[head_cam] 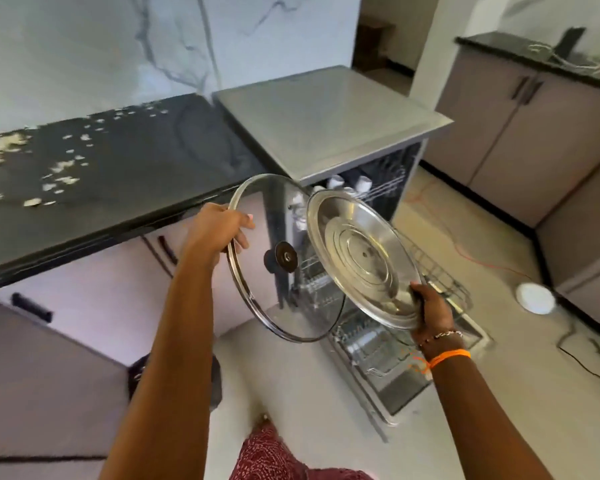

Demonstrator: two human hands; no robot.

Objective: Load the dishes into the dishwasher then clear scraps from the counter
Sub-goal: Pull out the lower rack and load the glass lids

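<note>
Two lids held above the open dishwasher [378, 188]: left hand [219, 230] grips the glass lid [278, 289] rim, knob facing viewer. Right hand [430, 313] pinches the steel lid [361, 254] lower edge, underside tilted up-left; scraps [63, 168] on counter [146, 174].

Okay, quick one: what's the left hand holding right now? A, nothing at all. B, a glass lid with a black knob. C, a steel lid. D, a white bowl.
B: the left hand grips the rim of the glass lid, whose black knob shows at its middle, while the right hand holds the steel lid.
</note>
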